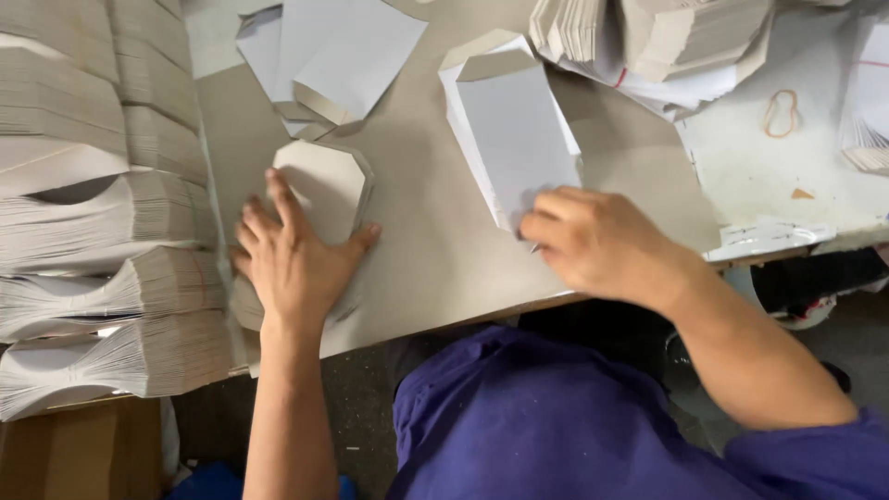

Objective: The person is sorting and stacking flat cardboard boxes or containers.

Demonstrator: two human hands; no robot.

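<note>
My left hand [292, 259] lies flat with fingers spread on a stack of grey die-cut paper blanks [329, 181] at the table's front left. My right hand [597, 245] has its fingers curled on the near end of a small pile of white folded envelopes [519, 134] in the middle of the table; whether it grips a sheet I cannot tell for sure, but the fingertips press on the bottom edge.
Tall bundled stacks of paper blanks [102, 213] fill the left side. Loose white sheets [343, 56] lie at the back, more bundles [667, 37] at the back right. A rubber band [782, 113] rests on a white surface. The table's front edge [519, 306] runs just below my hands.
</note>
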